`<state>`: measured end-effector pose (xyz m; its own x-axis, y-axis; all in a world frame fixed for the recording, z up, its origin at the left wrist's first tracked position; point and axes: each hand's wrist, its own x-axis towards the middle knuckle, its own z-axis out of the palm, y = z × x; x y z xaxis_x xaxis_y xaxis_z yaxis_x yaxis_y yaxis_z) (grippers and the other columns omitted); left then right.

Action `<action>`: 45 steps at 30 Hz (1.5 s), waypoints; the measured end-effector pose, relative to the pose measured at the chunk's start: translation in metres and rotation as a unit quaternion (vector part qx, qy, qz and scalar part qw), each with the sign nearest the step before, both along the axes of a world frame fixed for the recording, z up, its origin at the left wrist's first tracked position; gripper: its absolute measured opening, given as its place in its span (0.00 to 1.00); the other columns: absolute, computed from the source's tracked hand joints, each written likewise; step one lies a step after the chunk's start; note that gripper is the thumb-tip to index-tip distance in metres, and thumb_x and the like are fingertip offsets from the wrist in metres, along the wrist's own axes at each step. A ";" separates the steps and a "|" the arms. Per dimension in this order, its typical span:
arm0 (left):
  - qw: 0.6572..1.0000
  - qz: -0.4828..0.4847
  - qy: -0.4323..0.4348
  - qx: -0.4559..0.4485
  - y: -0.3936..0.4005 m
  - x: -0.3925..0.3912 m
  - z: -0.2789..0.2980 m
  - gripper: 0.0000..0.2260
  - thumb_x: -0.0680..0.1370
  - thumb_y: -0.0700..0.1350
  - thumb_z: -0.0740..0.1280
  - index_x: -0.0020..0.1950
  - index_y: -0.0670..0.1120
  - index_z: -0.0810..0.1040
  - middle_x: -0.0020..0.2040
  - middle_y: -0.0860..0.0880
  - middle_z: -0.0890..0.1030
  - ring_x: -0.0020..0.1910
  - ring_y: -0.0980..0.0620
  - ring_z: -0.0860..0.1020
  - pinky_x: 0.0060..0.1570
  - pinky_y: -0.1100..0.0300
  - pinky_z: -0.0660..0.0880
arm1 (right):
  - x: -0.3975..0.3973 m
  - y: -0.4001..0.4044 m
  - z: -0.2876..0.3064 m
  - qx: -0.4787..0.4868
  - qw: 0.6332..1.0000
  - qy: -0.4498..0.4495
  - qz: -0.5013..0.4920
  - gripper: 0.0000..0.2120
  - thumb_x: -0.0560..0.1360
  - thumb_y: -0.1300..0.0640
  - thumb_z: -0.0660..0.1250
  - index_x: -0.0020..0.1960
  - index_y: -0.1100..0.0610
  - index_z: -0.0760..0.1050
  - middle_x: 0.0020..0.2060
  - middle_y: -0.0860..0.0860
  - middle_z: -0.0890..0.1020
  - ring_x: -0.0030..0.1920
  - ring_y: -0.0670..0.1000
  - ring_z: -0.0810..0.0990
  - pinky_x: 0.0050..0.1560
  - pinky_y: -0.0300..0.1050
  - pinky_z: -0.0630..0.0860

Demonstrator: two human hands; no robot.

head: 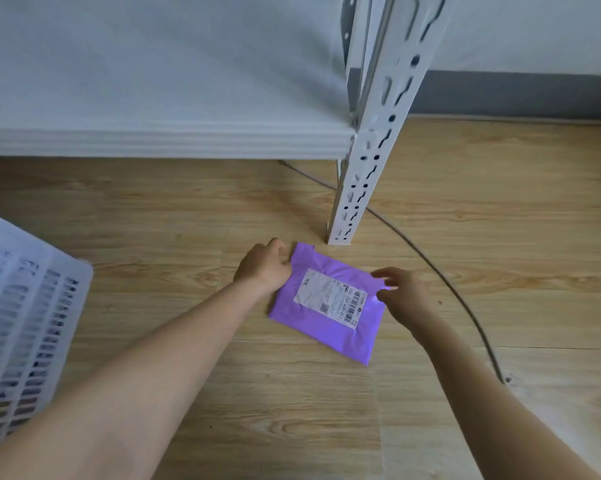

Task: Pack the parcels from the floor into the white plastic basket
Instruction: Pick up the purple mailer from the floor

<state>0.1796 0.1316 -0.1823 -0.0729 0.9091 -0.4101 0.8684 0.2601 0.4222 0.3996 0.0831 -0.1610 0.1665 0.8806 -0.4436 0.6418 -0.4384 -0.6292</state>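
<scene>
Nearest, at the left edge, stands the white basket [25, 327], well apart from the parcel. On the wood floor [153, 237] lies the purple parcel [330, 327], label up — the left hand [262, 268] curls closed on its far-left corner, the right hand [401, 294] touches its right edge with fingers spread. Just beyond stands the rack leg [358, 181], a cable [448, 282] curving past.

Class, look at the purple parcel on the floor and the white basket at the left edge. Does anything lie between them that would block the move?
Nothing visible does. Bare wooden floor separates the purple parcel from the white basket. The shelf post and cable lie on the parcel's other sides. Only the left forearm crosses that stretch.
</scene>
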 end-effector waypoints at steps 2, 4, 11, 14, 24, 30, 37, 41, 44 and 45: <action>0.991 0.057 -0.104 -0.060 0.000 0.004 -0.032 0.19 0.73 0.41 0.64 0.63 0.51 0.72 0.61 0.44 0.77 0.59 0.44 0.75 0.52 0.59 0.71 | -0.002 -0.008 -0.033 -0.033 0.998 0.037 -0.032 0.20 0.69 0.68 0.64 0.60 0.56 0.77 0.54 0.57 0.79 0.52 0.55 0.77 0.49 0.43 0.70; 0.972 0.091 -0.185 -0.115 -0.010 0.007 -0.054 0.22 0.72 0.38 0.64 0.65 0.51 0.71 0.64 0.44 0.75 0.60 0.46 0.74 0.56 0.59 0.72 | -0.003 -0.020 -0.057 -0.068 0.991 0.084 -0.075 0.20 0.70 0.67 0.65 0.61 0.56 0.75 0.51 0.57 0.78 0.48 0.54 0.75 0.47 0.42 0.68; 0.946 0.091 -0.253 -0.180 -0.036 0.011 -0.070 0.25 0.72 0.35 0.66 0.66 0.53 0.70 0.63 0.46 0.73 0.55 0.50 0.73 0.45 0.64 0.68 | -0.004 -0.043 -0.085 -0.112 0.952 0.229 -0.171 0.19 0.69 0.72 0.64 0.56 0.55 0.77 0.52 0.55 0.76 0.48 0.52 0.75 0.40 0.37 0.70; 0.944 0.073 -0.267 -0.181 -0.037 0.006 -0.054 0.20 0.73 0.33 0.65 0.62 0.50 0.72 0.52 0.47 0.75 0.46 0.51 0.72 0.38 0.63 0.68 | -0.004 -0.047 -0.073 -0.083 0.954 0.224 -0.180 0.20 0.68 0.75 0.60 0.47 0.52 0.78 0.47 0.53 0.77 0.39 0.49 0.74 0.33 0.35 0.70; 0.954 0.067 -0.260 -0.135 -0.054 -0.010 0.122 0.29 0.70 0.27 0.62 0.64 0.54 0.72 0.48 0.44 0.72 0.42 0.49 0.69 0.37 0.58 0.67 | -0.017 -0.056 0.107 0.006 0.953 0.231 -0.196 0.22 0.68 0.76 0.58 0.45 0.52 0.79 0.39 0.43 0.78 0.35 0.44 0.75 0.29 0.31 0.72; 0.976 -0.001 -0.177 -0.128 -0.069 -0.028 0.277 0.33 0.70 0.33 0.65 0.71 0.58 0.63 0.55 0.42 0.71 0.39 0.49 0.72 0.33 0.66 0.69 | -0.030 -0.071 0.270 0.028 0.961 0.223 -0.163 0.25 0.68 0.76 0.57 0.40 0.47 0.79 0.39 0.45 0.79 0.33 0.45 0.74 0.30 0.35 0.70; 0.989 -0.138 -0.057 0.007 -0.071 -0.056 0.499 0.37 0.73 0.44 0.67 0.72 0.67 0.50 0.76 0.43 0.43 0.74 0.40 0.49 0.68 0.46 0.58 | -0.059 -0.071 0.496 0.065 0.977 0.200 -0.023 0.24 0.68 0.78 0.56 0.36 0.51 0.78 0.40 0.48 0.80 0.40 0.46 0.75 0.38 0.35 0.71; 0.972 -0.226 -0.063 0.031 -0.076 -0.082 0.604 0.37 0.74 0.44 0.65 0.71 0.69 0.47 0.65 0.42 0.69 0.65 0.41 0.68 0.61 0.51 0.65 | -0.076 -0.074 0.608 0.086 0.978 0.184 0.036 0.23 0.68 0.78 0.56 0.36 0.52 0.78 0.37 0.47 0.80 0.39 0.46 0.74 0.37 0.37 0.69; 0.964 -0.214 -0.150 0.041 -0.090 -0.102 0.665 0.33 0.76 0.39 0.64 0.71 0.66 0.53 0.61 0.44 0.75 0.52 0.42 0.78 0.54 0.51 0.74 | -0.089 -0.081 0.671 0.126 0.976 0.171 0.048 0.23 0.67 0.78 0.57 0.36 0.51 0.78 0.35 0.47 0.80 0.35 0.44 0.73 0.33 0.33 0.69; 0.964 -0.207 -0.160 0.053 -0.095 -0.108 0.681 0.32 0.76 0.38 0.63 0.71 0.64 0.55 0.60 0.44 0.76 0.50 0.43 0.78 0.52 0.53 0.74 | -0.094 -0.086 0.687 0.142 0.975 0.167 0.040 0.23 0.67 0.78 0.57 0.37 0.52 0.79 0.34 0.46 0.79 0.34 0.44 0.73 0.30 0.30 0.68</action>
